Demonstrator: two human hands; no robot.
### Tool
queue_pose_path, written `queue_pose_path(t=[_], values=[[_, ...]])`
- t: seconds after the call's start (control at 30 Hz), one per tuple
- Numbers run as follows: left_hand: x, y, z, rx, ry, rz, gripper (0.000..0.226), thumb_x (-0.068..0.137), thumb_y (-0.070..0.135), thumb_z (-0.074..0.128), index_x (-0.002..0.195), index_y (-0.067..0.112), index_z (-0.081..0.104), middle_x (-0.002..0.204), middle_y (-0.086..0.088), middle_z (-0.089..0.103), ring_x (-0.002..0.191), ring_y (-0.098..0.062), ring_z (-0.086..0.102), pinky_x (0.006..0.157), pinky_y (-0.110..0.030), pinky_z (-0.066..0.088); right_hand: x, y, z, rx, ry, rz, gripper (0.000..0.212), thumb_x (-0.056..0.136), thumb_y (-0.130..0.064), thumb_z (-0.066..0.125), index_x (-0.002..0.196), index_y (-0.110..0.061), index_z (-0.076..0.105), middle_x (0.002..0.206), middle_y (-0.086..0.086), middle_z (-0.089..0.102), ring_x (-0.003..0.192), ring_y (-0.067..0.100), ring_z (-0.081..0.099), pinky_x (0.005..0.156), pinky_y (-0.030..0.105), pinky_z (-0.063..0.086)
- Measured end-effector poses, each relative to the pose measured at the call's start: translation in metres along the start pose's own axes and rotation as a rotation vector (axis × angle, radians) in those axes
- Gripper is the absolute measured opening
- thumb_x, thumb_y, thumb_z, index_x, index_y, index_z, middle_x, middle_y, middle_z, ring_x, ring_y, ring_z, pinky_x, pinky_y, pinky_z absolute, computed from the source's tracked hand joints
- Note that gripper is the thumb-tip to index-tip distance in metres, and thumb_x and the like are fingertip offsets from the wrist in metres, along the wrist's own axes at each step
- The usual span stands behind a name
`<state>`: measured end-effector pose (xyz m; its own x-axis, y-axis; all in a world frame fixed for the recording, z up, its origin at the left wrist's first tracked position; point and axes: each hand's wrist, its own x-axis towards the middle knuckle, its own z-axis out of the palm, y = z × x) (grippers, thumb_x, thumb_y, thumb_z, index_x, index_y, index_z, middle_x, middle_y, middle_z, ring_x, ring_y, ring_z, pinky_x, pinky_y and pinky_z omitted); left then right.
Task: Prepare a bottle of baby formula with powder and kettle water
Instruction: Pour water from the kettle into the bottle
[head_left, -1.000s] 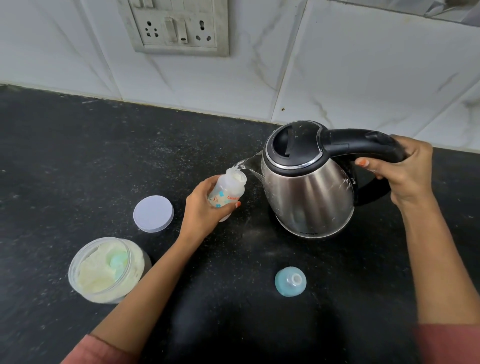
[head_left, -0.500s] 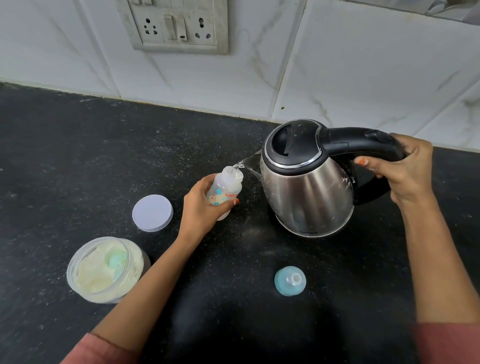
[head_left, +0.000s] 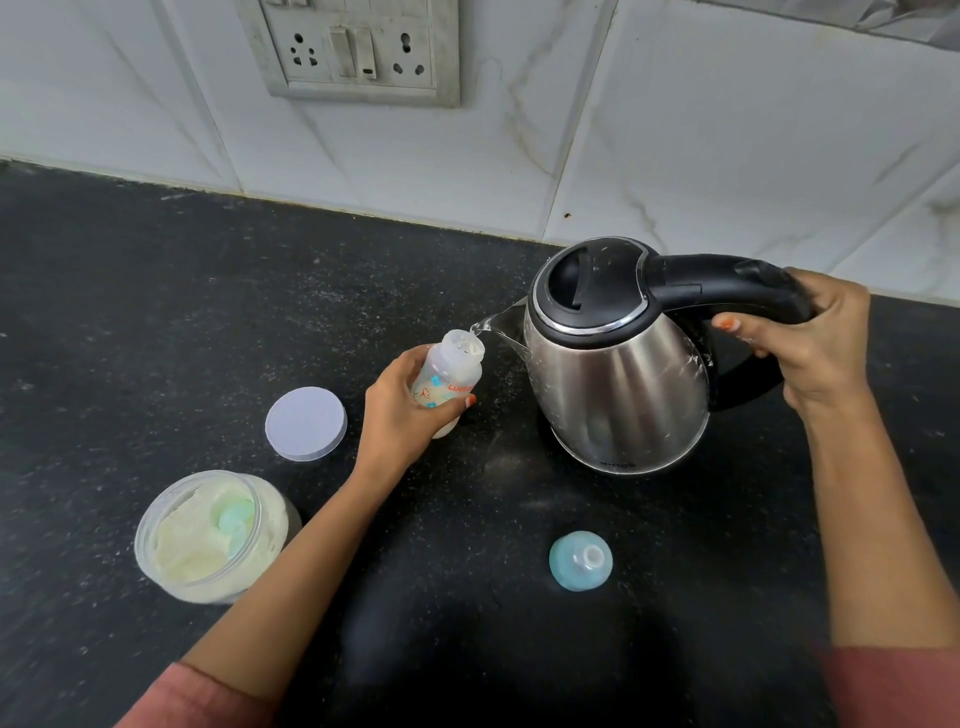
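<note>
We see the left hand (head_left: 400, 410) gripping a small printed baby bottle (head_left: 449, 379), fingers and thumb curled round its lower body. The bottle is tilted, its open neck toward the spout (head_left: 506, 322) of a stainless-steel electric kettle (head_left: 618, 384). The right hand (head_left: 815, 343) holds the kettle by its black handle (head_left: 727, 283), fingers wrapped round the grip. The kettle tips leftward, and a thin stream of water (head_left: 483, 325) runs from the spout to the bottle mouth. On the black countertop (head_left: 156, 312), near left, we note an open jar of pale formula powder (head_left: 208, 535) with a green scoop (head_left: 234, 519) lying in it. The jar's white lid (head_left: 305, 423) lies flat between jar and left hand. A blue teat cap (head_left: 580, 561) stands in front of the kettle, apart from it. A socket panel (head_left: 358, 49) is set in the tiled wall behind.
</note>
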<state>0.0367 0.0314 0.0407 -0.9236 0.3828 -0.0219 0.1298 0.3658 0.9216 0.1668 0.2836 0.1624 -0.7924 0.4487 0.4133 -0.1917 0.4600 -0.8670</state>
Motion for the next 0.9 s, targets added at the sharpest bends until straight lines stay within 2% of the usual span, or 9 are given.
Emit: queue_pose_path(t=[0.27,0.4,0.67,0.83,0.9], values=[[0.0007,-0.0011,-0.0011,-0.015,0.007,0.003,0.061,0.068,0.016,0.079,0.123,0.017,0.051,0.124,0.001,0.056,0.107,-0.004,0.046,0.083,-0.015,0.038,0.0015,-0.0010,0.0025,0.009,-0.023,-0.003,0.027,0.056,-0.024,0.074,0.076,-0.043,0.072,0.064,-0.029,0.066,0.057,-0.009,0.059,0.054,0.004,0.041],[-0.0003,-0.0026,-0.0025,-0.018,0.003,-0.011,0.062,0.069,0.016,0.078,0.124,0.017,0.050,0.126,0.000,0.056,0.109,-0.005,0.045,0.088,-0.021,0.039,0.0010,0.0003,0.0012,-0.009,-0.013,0.003,0.026,0.056,-0.026,0.074,0.076,-0.043,0.071,0.065,-0.028,0.066,0.057,-0.008,0.059,0.053,0.004,0.041],[0.0002,-0.0031,-0.0015,-0.028,0.000,-0.011,0.061,0.069,0.016,0.079,0.123,0.017,0.050,0.125,0.001,0.055,0.108,-0.005,0.044,0.088,-0.021,0.039,0.0017,0.0000,0.0017,-0.011,-0.022,-0.002,0.028,0.056,-0.024,0.075,0.077,-0.042,0.072,0.065,-0.028,0.066,0.057,-0.008,0.060,0.053,0.004,0.042],[0.0001,-0.0016,-0.0021,-0.042,0.008,0.003,0.059,0.068,0.016,0.079,0.120,0.018,0.051,0.110,0.014,0.050,0.104,-0.003,0.046,0.076,-0.007,0.035,0.0026,-0.0015,0.0036,-0.012,-0.030,-0.004,0.028,0.055,-0.025,0.074,0.076,-0.044,0.071,0.064,-0.029,0.066,0.057,-0.009,0.059,0.053,0.004,0.041],[0.0003,-0.0018,-0.0026,-0.043,0.010,0.006,0.059,0.068,0.016,0.080,0.119,0.018,0.051,0.109,0.015,0.049,0.104,-0.003,0.045,0.076,-0.007,0.034,0.0025,-0.0019,0.0034,-0.018,-0.035,-0.001,0.028,0.055,-0.027,0.075,0.075,-0.045,0.071,0.065,-0.029,0.066,0.058,-0.009,0.059,0.053,0.004,0.041]])
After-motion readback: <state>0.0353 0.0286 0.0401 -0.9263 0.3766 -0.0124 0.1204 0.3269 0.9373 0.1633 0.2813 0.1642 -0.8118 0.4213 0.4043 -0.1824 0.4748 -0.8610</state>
